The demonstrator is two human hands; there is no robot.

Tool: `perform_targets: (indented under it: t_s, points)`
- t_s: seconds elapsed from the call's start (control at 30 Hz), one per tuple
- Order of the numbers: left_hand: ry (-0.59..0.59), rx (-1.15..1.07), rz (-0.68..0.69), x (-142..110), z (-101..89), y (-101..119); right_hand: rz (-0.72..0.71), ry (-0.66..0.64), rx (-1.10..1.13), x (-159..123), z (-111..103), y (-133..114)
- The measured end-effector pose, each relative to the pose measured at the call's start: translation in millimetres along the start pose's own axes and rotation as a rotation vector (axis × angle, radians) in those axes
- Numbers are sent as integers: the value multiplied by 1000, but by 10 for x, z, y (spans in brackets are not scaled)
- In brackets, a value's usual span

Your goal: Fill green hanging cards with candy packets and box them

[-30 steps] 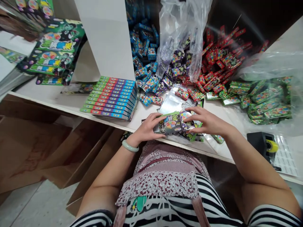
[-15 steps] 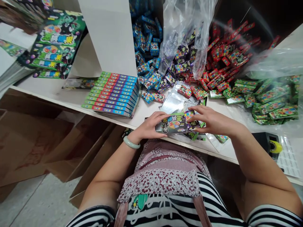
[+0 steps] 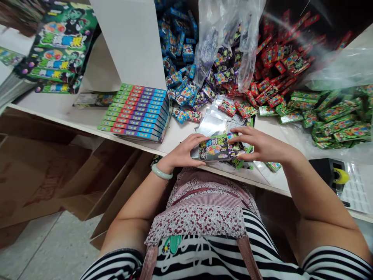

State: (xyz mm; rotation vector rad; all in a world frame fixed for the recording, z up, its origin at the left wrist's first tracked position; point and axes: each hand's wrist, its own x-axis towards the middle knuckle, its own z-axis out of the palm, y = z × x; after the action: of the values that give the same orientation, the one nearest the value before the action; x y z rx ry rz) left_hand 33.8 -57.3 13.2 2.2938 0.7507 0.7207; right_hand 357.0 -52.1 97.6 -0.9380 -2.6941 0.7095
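The left hand (image 3: pixel 183 152) and right hand (image 3: pixel 262 144) have their fingers (image 3: pixel 233 137) closed on a green printed candy box (image 3: pixel 214 147); finished-looking stacked boxes (image 3: pixel 134 112) stand left, while loose green packets (image 3: pixel 338 116) lie heaped far right.

I'm working at a white laminate bench (image 3: pixel 87 126), with an upright white board partition (image 3: pixel 128 42) standing on it and a dark gap (image 3: pixel 276 7) beyond. Below the bench edge on my left, brown cardboard sheets (image 3: pixel 43 175) slant over pale floor tiles (image 3: pixel 55 249).

Bright, even light, soft shadows, and wide-angle warping toward the edges.
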Motion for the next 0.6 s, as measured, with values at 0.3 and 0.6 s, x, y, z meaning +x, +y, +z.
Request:
perform_targets:
  t_s: [0.3, 0.6]
  points:
    - [90, 50, -38, -41, 17, -81, 105, 261, -130, -55, 21, -123]
    - [88, 53, -26, -24, 39, -22, 102, 334, -185, -77, 45, -143]
